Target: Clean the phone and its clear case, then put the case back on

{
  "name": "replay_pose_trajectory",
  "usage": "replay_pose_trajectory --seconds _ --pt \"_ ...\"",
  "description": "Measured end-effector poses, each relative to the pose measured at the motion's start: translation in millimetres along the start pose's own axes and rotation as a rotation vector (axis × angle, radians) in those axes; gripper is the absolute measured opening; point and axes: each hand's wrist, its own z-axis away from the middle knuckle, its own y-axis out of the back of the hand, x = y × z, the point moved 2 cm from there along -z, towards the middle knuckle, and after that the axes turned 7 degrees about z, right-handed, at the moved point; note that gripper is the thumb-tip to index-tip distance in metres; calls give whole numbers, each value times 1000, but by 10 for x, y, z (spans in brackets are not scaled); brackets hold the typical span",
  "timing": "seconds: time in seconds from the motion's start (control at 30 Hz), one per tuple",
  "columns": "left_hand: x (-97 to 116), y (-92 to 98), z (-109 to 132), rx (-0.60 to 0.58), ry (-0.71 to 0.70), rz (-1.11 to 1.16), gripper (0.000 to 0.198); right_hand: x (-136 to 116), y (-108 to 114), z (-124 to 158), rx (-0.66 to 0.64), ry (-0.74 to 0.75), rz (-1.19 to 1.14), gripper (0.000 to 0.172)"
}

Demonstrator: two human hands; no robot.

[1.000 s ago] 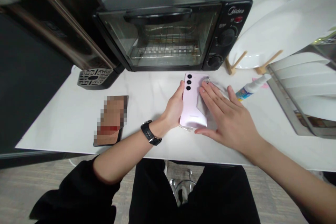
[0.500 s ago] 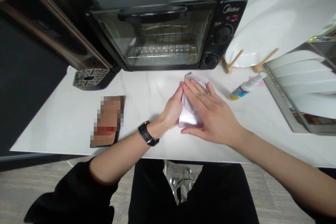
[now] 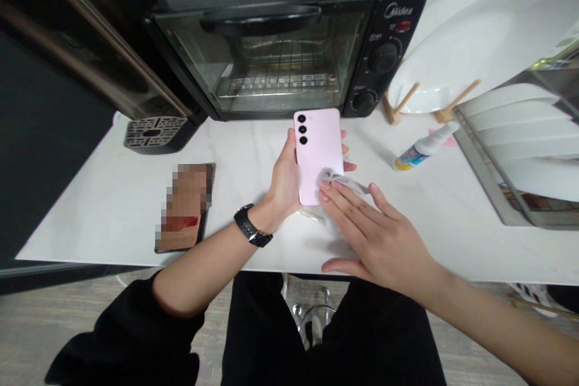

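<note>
A pink smartphone (image 3: 319, 157) lies back side up in my left hand (image 3: 284, 178), three black camera lenses at its upper left. My left thumb runs along the phone's left edge, and fingertips show past its right edge. My right hand (image 3: 373, 226) presses a crumpled pale grey cloth (image 3: 346, 181) against the phone's lower right corner with its fingers; the thumb sticks out apart. Part of the cloth is hidden beneath the fingers. Just below the phone, a thin clear item (image 3: 312, 215) rests on the white countertop (image 3: 253, 151); its kind is unclear.
A white spray bottle (image 3: 425, 148) stands to the right. Behind the hands is a black toaster oven (image 3: 280, 60). White plates (image 3: 479, 42) stand in racks at right. A flat device with a blurred screen (image 3: 185, 205) lies left, near a drip tray (image 3: 156, 132).
My right hand has slid down and right with the cloth, from over the phone to its lower corner. The pink back and lenses are now uncovered.
</note>
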Motion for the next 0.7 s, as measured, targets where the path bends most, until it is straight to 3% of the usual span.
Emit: replay_pose_trajectory --seconds 0.17,0.3,0.43,0.6,0.7 --pt "-34 -56 -3 42 10 51 76 212 -7 -33 0 -95 0 102" --pt "-86 -93 -14 177 18 34 67 448 -85 -190 9 -161 -65 102" --pt "-134 -119 -26 203 51 29 62 655 -181 -373 18 -172 -155 104" --pt "-131 -73 -47 279 -44 20 53 685 -259 -580 61 -112 -244 107" --pt "-117 -66 -56 266 -67 41 55 634 -280 -634 100 -61 -316 109"
